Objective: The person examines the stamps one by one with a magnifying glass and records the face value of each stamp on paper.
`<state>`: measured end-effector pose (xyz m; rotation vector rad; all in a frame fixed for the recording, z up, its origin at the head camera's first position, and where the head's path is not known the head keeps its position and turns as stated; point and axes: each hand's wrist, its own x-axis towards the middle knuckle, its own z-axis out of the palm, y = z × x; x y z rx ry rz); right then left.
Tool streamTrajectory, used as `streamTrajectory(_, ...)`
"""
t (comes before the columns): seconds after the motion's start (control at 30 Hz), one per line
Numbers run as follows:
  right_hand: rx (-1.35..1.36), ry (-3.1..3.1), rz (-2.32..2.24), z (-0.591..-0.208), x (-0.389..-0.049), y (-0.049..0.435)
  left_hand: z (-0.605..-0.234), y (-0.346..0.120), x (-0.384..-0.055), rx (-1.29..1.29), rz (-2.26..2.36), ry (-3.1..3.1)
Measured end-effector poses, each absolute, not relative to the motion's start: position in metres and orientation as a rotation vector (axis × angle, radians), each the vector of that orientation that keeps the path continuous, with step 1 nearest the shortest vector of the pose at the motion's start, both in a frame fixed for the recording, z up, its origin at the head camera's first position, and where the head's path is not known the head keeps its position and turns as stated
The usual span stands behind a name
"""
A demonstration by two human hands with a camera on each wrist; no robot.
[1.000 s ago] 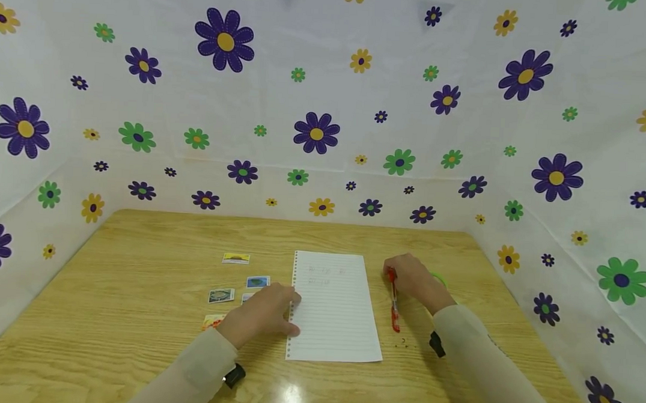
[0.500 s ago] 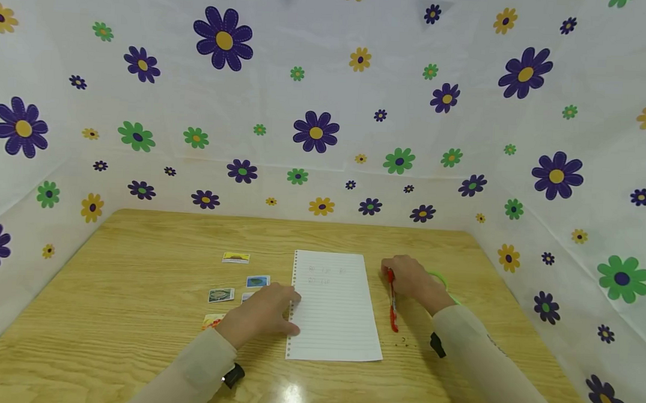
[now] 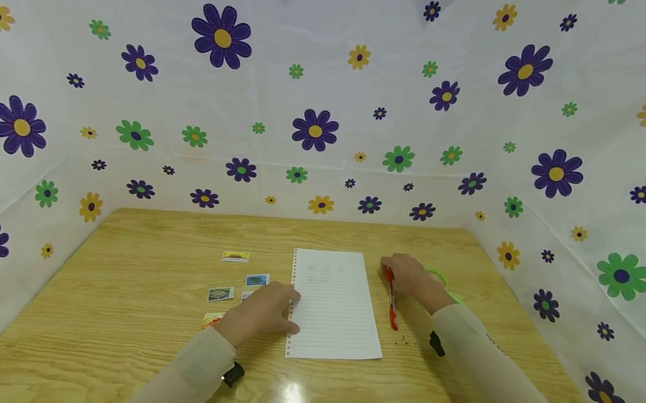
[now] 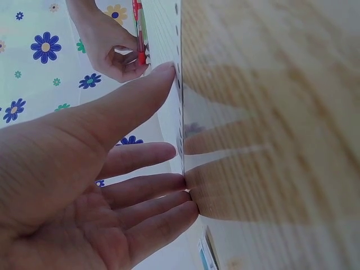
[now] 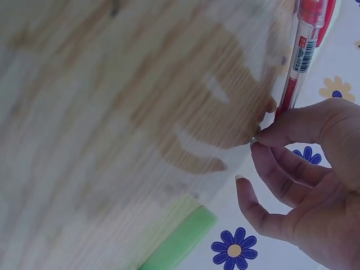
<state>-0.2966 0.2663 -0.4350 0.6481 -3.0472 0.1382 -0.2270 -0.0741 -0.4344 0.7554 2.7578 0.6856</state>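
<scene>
A sheet of lined paper [image 3: 334, 322] with punched holes down its left side lies flat, with faint writing near its top. My left hand [image 3: 264, 313] rests at that left edge, fingers and thumb spread and fairly straight; in the left wrist view, fingertips [image 4: 177, 180] touch the sheet's edge. Right of the paper, my right hand [image 3: 406, 274] pinches the far end of a red pen [image 3: 391, 300] between thumb and forefinger. Its clear barrel with red ink and a barcode label shows in the right wrist view, the gripped end hidden behind the thumb.
Small picture cards, one yellow [image 3: 236, 256], one blue [image 3: 257, 280], one green [image 3: 221, 294], lie left of the paper, some partly under the left hand. A green curved object [image 5: 180, 239] lies by the right wrist. Dark crumbs [image 3: 403, 340] dot the wooden table [image 3: 134, 301]. Flowered cloth [image 3: 328, 75] encloses it.
My right hand and the red pen have shifted slightly left toward the paper, and more of the green object shows. The left hand and the sheet stay nearly still.
</scene>
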Motion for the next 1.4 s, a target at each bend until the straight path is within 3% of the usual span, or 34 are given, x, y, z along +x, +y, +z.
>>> streamTrajectory(0.83,0.703,-2.987,0.420,-0.438,-0.296,0.275,-0.441,-0.076,-0.227,0.806,0.722,2.737)
streamTrajectory(1.07,0.558,-3.025,0.626,-0.426,-0.292,0.279,-0.440,-0.080,-0.233,0.857,0.727,2.775)
streamTrajectory(1.4,0.412,-2.949,0.492,-0.410,-0.279,0.286,-0.425,-0.105,-0.245,0.812,0.637,2.936)
